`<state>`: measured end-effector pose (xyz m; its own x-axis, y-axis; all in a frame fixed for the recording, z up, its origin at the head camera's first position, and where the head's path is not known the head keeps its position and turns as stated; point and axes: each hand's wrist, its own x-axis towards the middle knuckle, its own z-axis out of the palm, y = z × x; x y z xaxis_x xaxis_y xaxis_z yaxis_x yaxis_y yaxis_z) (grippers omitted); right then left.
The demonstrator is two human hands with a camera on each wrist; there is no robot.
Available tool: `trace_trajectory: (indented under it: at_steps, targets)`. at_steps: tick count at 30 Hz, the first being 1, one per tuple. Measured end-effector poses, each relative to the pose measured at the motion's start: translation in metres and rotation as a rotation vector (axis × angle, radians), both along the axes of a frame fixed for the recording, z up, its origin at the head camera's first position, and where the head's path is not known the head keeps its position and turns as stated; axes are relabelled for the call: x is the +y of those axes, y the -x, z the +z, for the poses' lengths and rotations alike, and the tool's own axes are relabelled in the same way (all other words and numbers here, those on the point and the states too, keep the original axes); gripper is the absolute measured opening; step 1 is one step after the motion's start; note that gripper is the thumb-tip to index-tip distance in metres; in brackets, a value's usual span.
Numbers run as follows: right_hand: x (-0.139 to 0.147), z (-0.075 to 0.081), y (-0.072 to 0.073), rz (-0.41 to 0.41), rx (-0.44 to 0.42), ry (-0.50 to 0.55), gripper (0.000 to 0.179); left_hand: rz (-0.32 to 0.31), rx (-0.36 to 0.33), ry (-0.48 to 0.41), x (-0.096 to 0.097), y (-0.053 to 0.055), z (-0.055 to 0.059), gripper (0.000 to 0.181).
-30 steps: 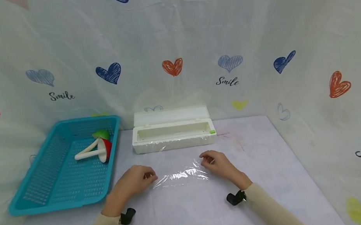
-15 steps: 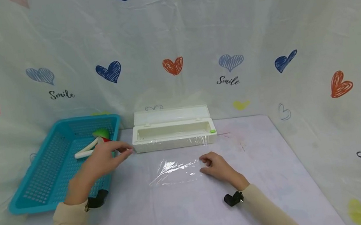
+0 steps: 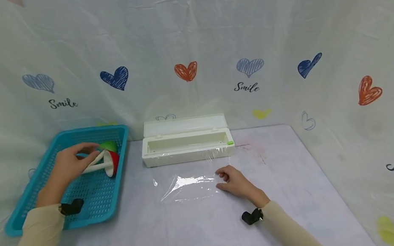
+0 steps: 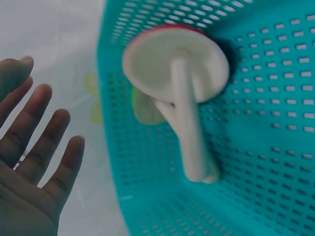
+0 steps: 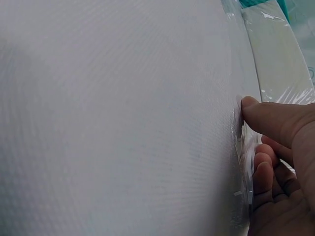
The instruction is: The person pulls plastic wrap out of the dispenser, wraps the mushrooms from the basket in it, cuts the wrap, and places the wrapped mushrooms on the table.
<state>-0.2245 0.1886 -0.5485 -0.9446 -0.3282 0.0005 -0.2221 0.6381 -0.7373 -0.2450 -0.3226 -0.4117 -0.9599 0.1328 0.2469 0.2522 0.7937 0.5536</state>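
Note:
My left hand (image 3: pixel 68 165) hovers over the teal basket (image 3: pixel 97 215), with its fingers spread in the left wrist view and nothing in them. Close by in the basket lie a red-capped toy mushroom (image 3: pixel 113 162) and a green-capped one (image 3: pixel 107 145), their white stems crossing. In the left wrist view, the red mushroom's pale underside (image 4: pixel 147 64) partly hides the green cap (image 4: pixel 145 108). A sheet of clear plastic wrap (image 3: pixel 188 181) lies on the table. My right hand (image 3: pixel 235 181) touches its right edge, thumb and loosely bent fingers apart.
Behind the wrap stands a white wrap dispenser box (image 3: pixel 188 156), lid raised, with clear film over its front. The light table (image 3: pixel 185 245) meets a heart-printed curtain (image 3: pixel 272 38) at the back and sides.
My left hand has let go of the wrap's left side and moved left, over the basket to the mushrooms. My right hand stays at the wrap's right edge, its fingers slightly more apart.

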Motion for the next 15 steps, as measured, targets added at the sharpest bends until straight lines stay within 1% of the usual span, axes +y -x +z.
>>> trace_trajectory:
  at_steps: [3,7,10,15]
  targets:
    - [0.001,-0.001,0.001,-0.001,-0.001,0.005,0.04,0.024,-0.009,-0.023,-0.01,0.004,-0.01,0.044]
    - [0.002,-0.003,0.001,0.009,0.006,0.002,0.04,0.044,-0.043,-0.048,-0.016,0.009,-0.022,0.051]
    - [0.002,-0.004,0.002,0.019,0.012,-0.003,0.04,0.057,-0.085,-0.032,-0.02,0.014,-0.03,0.058]
    - [0.003,-0.004,0.002,0.031,0.024,-0.003,0.04,0.074,-0.16,0.022,-0.024,0.024,-0.044,0.067]
